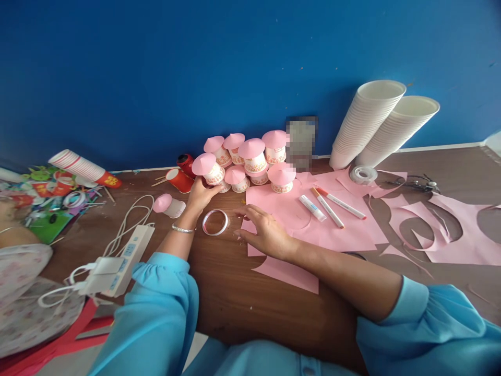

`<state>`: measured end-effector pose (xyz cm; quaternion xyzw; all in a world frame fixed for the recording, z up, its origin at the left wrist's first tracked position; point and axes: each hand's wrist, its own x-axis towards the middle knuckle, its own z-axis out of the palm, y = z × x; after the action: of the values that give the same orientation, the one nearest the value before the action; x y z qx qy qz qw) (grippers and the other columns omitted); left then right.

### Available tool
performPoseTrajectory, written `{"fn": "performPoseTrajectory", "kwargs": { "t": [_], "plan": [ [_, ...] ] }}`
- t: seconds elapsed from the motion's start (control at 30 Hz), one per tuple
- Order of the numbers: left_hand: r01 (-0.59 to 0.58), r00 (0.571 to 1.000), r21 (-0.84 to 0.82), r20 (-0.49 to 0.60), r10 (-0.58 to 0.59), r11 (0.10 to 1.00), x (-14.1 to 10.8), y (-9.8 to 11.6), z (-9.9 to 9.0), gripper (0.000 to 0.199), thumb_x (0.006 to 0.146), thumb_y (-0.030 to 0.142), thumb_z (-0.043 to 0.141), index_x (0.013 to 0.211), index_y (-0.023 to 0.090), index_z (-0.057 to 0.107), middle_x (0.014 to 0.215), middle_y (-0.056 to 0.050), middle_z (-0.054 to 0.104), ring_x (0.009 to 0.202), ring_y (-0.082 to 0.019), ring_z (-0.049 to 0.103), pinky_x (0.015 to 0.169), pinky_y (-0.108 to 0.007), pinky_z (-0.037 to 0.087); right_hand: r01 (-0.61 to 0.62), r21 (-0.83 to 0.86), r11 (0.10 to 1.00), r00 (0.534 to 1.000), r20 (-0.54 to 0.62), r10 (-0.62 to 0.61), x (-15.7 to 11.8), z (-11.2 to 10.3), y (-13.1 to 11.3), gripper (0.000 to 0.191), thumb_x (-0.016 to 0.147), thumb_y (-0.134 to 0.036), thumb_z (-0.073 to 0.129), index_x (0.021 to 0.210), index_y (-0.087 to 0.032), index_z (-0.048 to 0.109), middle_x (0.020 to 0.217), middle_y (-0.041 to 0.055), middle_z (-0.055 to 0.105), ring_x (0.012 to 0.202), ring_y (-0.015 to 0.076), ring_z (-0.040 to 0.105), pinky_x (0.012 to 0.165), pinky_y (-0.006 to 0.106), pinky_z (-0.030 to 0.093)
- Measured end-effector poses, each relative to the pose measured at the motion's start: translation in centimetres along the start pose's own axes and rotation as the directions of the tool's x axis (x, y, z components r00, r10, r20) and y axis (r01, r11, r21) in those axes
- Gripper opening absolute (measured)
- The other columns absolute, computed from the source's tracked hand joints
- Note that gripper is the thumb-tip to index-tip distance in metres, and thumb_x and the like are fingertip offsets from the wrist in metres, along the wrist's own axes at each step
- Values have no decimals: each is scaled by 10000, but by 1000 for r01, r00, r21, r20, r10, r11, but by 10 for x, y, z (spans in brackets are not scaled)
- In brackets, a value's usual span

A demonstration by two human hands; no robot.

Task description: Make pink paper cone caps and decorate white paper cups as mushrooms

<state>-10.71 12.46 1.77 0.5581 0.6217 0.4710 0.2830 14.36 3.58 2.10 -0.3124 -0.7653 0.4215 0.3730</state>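
Note:
My left hand (202, 195) is closed around the lower part of a white paper cup (214, 175) with a pink cone roof, at the front left of a cluster of similar cups. The cup tilts and overlaps another cup behind my fingers; whether the two touch I cannot tell. My right hand (266, 232) hovers by the left edge of the pink paper (352, 230), fingers apart and holding nothing. A roll of tape (215, 234) lies between my hands. One more roofed cup (172, 206) lies on its side, left of my left wrist.
Two tall stacks of white cups (368, 122) lean on the blue wall at right. Markers (340, 202) and a glue stick (312, 208) lie on pink paper. At left are a power strip (127, 261) with cables, red cups (180, 180) and another person's sleeve (23, 271).

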Motion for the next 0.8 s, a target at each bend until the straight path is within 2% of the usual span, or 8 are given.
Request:
{"fn": "performPoseTrajectory", "kwargs": {
  "t": [0.13,0.23,0.37,0.5,0.57,0.67,0.73,0.8],
  "plan": [
    [51,998,-93,32,-48,994,-7,4,-5,686,644,256,885,1242,199,554,1327,-150,685,1320,-329,632,1160,-529,474,3,4,1000,1000,-9,-3,2,-2,-3,391,888,-125,720,1261,-219,651,1146,78,695,1100,231,688,975,417,577],
    [67,998,-55,-12,-67,996,-12,6,-12,669,622,257,905,1191,195,558,1343,-163,664,1325,-328,624,1191,-541,445,4,-7,1000,1000,19,-4,5,-9,-10,355,892,-122,719,1230,-217,666,1158,77,707,1081,223,695,955,400,574],
    [91,994,27,-70,-89,995,-18,9,-24,676,623,285,914,1188,188,556,1326,-172,657,1309,-328,625,1187,-556,449,2,-81,997,992,122,8,3,-22,-25,287,915,-181,723,1198,-206,682,1128,72,731,1010,226,707,902,401,578],
    [54,987,62,-157,-44,997,-31,17,-32,616,660,293,884,1174,210,555,1216,-124,682,1217,-281,667,1145,-536,497,95,-158,983,984,164,-69,-16,-39,-27,226,951,-227,698,1177,-218,693,1122,77,752,1054,244,721,926,408,591],
    [-43,973,102,-223,64,994,-44,25,-33,540,701,305,850,1150,223,562,1121,-87,685,1119,-240,690,1094,-497,541,121,-278,953,991,84,-101,-26,-51,-18,272,960,-256,680,1229,-216,675,1203,111,735,1137,278,705,953,433,596],
    [-167,955,144,-222,197,975,-69,40,-24,451,758,324,811,1130,232,573,1032,-56,680,996,-207,698,988,-437,594,10,-431,902,985,-149,-83,-30,-76,4,395,942,-288,685,1323,-205,621,1302,161,684,1163,335,681,946,515,597],
    [-202,969,152,-114,220,968,-84,49,-9,408,801,340,786,1142,241,586,1047,-56,694,979,-206,705,967,-426,600,-87,-436,896,964,-265,-36,-24,-94,20,453,930,-270,665,1368,-200,576,1300,168,668,1161,342,671,954,542,591],
    [-212,977,135,41,209,968,-92,55,12,425,800,345,797,1163,245,599,1109,-73,721,1018,-223,712,974,-429,599,-186,-461,868,927,-374,0,-13,-108,33,545,882,-253,686,1402,-188,532,1291,173,672,1222,368,630,1020,592,546]
  ]
}}
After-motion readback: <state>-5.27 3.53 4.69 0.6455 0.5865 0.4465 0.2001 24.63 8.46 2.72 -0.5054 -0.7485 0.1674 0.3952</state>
